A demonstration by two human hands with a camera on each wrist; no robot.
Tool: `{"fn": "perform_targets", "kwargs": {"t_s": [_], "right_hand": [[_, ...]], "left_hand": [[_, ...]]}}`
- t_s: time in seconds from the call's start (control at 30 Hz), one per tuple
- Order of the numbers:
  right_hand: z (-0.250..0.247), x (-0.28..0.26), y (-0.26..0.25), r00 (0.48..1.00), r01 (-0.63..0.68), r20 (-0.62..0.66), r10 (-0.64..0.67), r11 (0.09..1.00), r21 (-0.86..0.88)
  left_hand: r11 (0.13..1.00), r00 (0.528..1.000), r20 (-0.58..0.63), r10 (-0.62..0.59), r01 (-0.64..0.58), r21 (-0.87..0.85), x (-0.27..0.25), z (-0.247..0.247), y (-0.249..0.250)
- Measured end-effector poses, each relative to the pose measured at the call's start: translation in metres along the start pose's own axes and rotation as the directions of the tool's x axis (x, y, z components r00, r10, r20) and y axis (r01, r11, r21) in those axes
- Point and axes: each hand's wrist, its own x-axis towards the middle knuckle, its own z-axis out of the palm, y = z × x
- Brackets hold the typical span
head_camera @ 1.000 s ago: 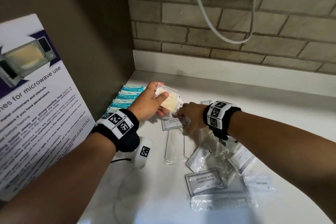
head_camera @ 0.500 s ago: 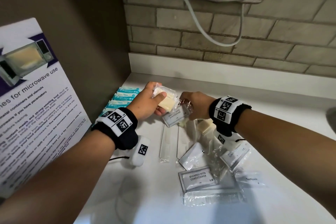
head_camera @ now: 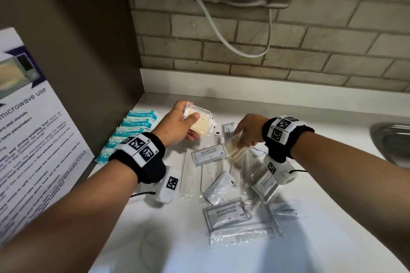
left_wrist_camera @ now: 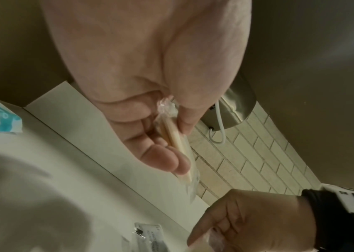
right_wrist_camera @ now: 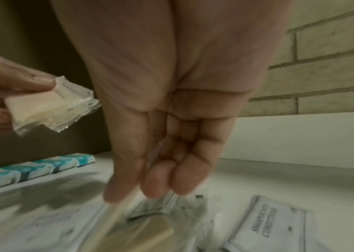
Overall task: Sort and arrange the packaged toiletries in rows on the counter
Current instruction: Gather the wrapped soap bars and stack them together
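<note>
**Both hands on wrapped soap bars, sachets loose on desk**

Desk (head_camera: 310, 239): white, fills the lower half of the head view, running up to a brick wall at the top of the frame.

Microwave notice (head_camera: 28, 139): left edge of the frame, leaning against the dark side panel.

Blue-and-white packets (head_camera: 131, 132): one overlapping row along the left edge of the desk, centre left of the frame, just left of the left wrist.

Loose pile: lower centre of the frame, below and between the two hands. Includes a comb in clear wrap (head_camera: 246, 234) lowest, a "shampoo with conditioner" sachet (head_camera: 226, 213) just above it, a second such sachet (head_camera: 209, 154) under the right hand's soap, and a plain white sachet (head_camera: 219, 188) between the two.

Left hand (head_camera: 179, 126): centre of the frame, raised off the desk, thumb on top and fingers beneath, clamped on a stack of wrapped soap bars (head_camera: 199, 125). The left wrist view shows the stack edge-on between thumb and fingers (left_wrist_camera: 176, 145).

Right hand (head_camera: 249, 131): right of centre, well apart from the left hand, fingertips pointing down and pinching the clear wrap of a single soap bar (head_camera: 236, 150). That bar hangs tilted, its lower end on or just over the second sachet; contact cannot be told. The right wrist view is blurred here.
</note>
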Motion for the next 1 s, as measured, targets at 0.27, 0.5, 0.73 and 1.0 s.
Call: {"fn": "perform_targets", "kwargs": {"t_s": [0.27,0.5,0.73,1.0], "right_hand": [[0.014,0.006,0.006,0.991,-0.071,0.11,0.079,0.994,-0.081],[0.026,0.012,-0.011,0.994,-0.04,0.089,0.07,0.954,-0.298],[0.017,0.011,-0.001,0.997,0.022,0.082,-0.005,0.977,-0.214],[0.005,-0.001,0.0,0.992,0.124,0.02,-0.124,0.992,-0.012]], "left_hand": [[1.0,0.999,0.044,0.003,-0.002,-0.006,0.0,0.013,0.004],[1.0,0.999,0.034,-0.005,0.004,0.022,0.001,0.01,0.004],[0.999,0.999,0.03,-0.017,0.016,0.037,0.003,0.01,0.001],[1.0,1.0,0.031,-0.003,0.003,-0.008,0.001,0.015,-0.002]]}}
